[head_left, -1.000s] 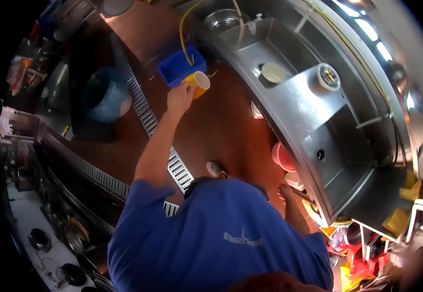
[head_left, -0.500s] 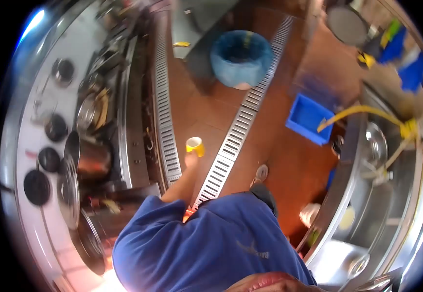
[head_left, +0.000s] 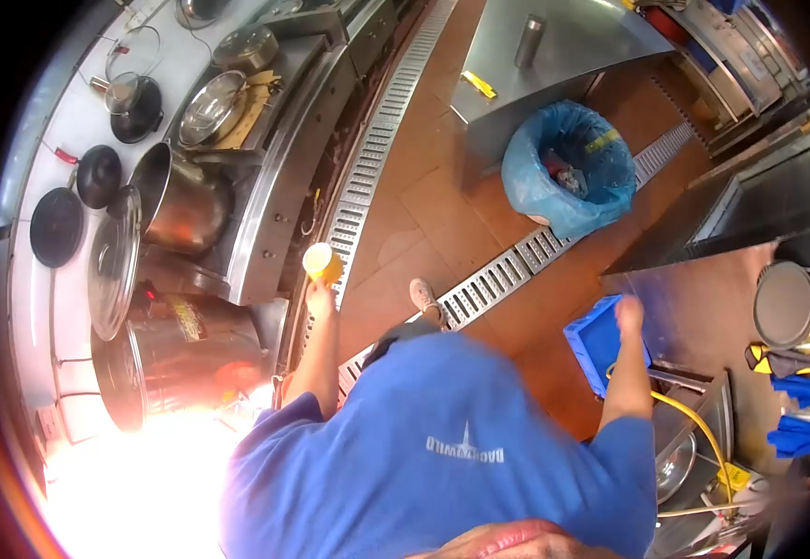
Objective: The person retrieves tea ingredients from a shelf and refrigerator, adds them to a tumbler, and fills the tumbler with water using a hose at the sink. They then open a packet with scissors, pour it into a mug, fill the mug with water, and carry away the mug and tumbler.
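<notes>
A yellow cup (head_left: 332, 269) with a pale inside is in my left hand (head_left: 320, 297), the fingers closed on its near side. This arm reaches forward over the floor grate, beside the stove front. My right hand (head_left: 627, 317) is raised on the other side, in line with the blue plastic crate (head_left: 591, 352) on the floor. Motion blur smears its fingers, and I cannot make out anything held in it.
At left, a tall steel pot (head_left: 195, 200) and a larger vat (head_left: 195, 345) line the stove. Ahead are a bin lined with blue plastic (head_left: 591, 219) and a steel table (head_left: 563, 47). A yellow hose (head_left: 698, 419) hangs over the sink at right.
My view and body have turned to the right. My left hand still holds the yellow cup, now closer to the stove. My right arm has come into view, and a foot has stepped forward.
</notes>
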`<state>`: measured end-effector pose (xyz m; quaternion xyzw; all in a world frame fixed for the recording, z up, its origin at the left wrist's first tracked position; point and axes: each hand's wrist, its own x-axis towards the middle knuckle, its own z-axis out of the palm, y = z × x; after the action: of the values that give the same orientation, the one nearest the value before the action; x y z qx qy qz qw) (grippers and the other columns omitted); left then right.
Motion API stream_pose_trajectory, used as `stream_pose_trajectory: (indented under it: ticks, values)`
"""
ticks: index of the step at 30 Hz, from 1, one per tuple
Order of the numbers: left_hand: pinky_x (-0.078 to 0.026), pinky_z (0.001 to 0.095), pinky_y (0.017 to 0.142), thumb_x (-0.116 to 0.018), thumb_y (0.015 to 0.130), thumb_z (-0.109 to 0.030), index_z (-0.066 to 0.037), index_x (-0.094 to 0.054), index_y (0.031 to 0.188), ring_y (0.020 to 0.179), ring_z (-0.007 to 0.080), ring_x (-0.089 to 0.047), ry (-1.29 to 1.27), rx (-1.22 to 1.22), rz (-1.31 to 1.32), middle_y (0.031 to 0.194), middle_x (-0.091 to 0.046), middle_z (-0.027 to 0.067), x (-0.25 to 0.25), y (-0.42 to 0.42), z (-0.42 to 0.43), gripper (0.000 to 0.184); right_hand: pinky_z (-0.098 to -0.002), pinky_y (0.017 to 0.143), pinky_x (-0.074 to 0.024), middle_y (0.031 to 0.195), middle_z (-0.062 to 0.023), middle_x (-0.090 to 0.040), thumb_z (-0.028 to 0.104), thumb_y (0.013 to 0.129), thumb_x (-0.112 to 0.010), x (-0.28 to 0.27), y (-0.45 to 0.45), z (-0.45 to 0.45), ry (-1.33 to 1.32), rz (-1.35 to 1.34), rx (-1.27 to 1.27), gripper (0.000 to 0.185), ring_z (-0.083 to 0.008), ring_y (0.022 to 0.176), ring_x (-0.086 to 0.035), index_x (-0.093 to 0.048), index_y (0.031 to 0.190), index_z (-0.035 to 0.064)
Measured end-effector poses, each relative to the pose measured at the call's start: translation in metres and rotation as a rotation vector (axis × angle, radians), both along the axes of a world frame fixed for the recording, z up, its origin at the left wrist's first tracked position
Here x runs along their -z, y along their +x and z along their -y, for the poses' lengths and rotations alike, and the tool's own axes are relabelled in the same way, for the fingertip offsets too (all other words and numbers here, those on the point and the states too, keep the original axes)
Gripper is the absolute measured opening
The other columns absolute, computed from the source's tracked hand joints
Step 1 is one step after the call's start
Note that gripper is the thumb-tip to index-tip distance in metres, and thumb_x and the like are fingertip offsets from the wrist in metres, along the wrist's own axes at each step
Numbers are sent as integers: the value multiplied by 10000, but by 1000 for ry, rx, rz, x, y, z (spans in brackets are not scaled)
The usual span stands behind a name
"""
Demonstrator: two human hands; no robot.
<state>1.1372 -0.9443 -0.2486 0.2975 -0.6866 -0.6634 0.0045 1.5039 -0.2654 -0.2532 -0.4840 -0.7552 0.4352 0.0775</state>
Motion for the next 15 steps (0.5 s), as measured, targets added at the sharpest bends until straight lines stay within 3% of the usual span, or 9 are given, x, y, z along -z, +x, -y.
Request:
stream_pose_trajectory:
  ticks: [2, 3, 4, 5, 6, 7, 9, 11, 15]
  values:
    - [-434, 260, 535, -554, 916, -238, -15, -614, 963, 626, 119, -542, 31, 114, -19, 778, -595, 52, 25, -52, -21, 236, -253, 497, -410, 671, 18, -568, 115, 865, -584, -17, -110, -9, -156, -482, 247, 88, -89, 574, -507, -647, 829, 65]
    - [-440, 244, 516, -560, 926, -248, -36, -612, 1005, 586, 116, -527, 49, 158, 9, 782, -594, 44, 33, -69, -36, 232, -232, 534, -447, 745, 9, -608, 109, 829, -629, -49, -165, 6, -133, -313, 258, 164, -82, 610, -533, -669, 985, 75]
    - [-456, 243, 557, -566, 927, -259, -36, -612, 1001, 646, 117, -541, 63, 208, 17, 821, -599, 43, 19, -84, -58, 239, -257, 612, -488, 817, -28, -648, 131, 829, -629, -28, -209, -7, -173, -309, 156, 197, -115, 687, -588, -670, 1015, 85]
    - [-472, 242, 598, -571, 927, -269, -36, -612, 997, 707, 118, -554, 73, 260, 25, 860, -604, 42, -8, -100, -84, 247, -303, 725, -510, 889, -65, -683, 142, 824, -632, 29, -256, -33, 110, -205, -7, 205, -172, 796, -636, -666, 1017, 82]
    - [-480, 243, 641, -568, 933, -270, -38, -613, 995, 762, 117, -556, 75, 318, 44, 895, -604, 37, -17, -113, -102, 245, -331, 816, -496, 932, -83, -694, 160, 810, -641, -5, -308, -2, 207, -162, -140, 209, -223, 890, -650, -659, 994, 62]
    - [-488, 243, 684, -565, 938, -271, -40, -614, 994, 817, 115, -557, 80, 376, 53, 929, -603, 32, -25, -130, -124, 243, -339, 810, -498, 939, -93, -692, 181, 807, -647, -42, -359, 31, 188, -200, -211, 202, -236, 889, -654, -653, 978, 73]
    - [-488, 246, 697, -559, 945, -269, -42, -614, 991, 829, 110, -557, 73, 491, 50, 937, -602, 29, -50, -162, -161, 239, -352, 783, -505, 905, -96, -685, 199, 793, -654, -51, -446, 54, 308, -221, -389, 210, -251, 865, -656, -631, 972, 91]
    - [-487, 249, 723, -552, 958, -257, -33, -611, 985, 816, 108, -564, 103, 634, 1, 927, -604, 27, -62, -187, -198, 233, -377, 819, -498, 973, -98, -669, 233, 791, -660, -85, -527, 74, 350, -58, -470, 244, -277, 943, -634, -622, 992, 102]
    - [-478, 242, 709, -558, 958, -251, -5, -601, 1011, 744, 119, -567, 17, 706, 48, 857, -619, 39, -66, -212, -254, 256, -416, 892, -472, 1083, -145, -623, 278, 800, -679, -90, -650, 67, 604, 138, -627, 380, -311, 1068, -574, -574, 1102, 73]
